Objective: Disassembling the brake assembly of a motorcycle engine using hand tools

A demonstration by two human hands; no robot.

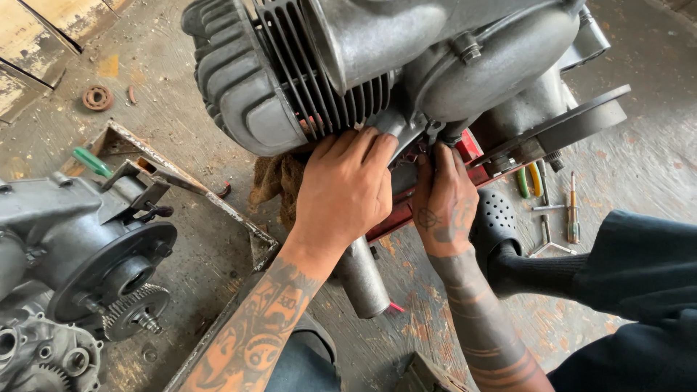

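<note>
A: Where are the hands?

B: Both are in the centre of the frame, under the grey engine (406, 65). The left hand (347, 190) lies flat with fingers pressed together against the lower edge of the cooling fins (319, 80). The right hand (443, 199) has its fingertips pushed into the narrow gap beside the red stand (472, 156); what they pinch, I cannot tell.

A: Is there room around?

B: Little. A metal tube (363, 279) sits just below the wrists. A second engine (80, 247) fills the lower left. Screwdrivers (572, 207) lie on the floor at right, well apart.
</note>
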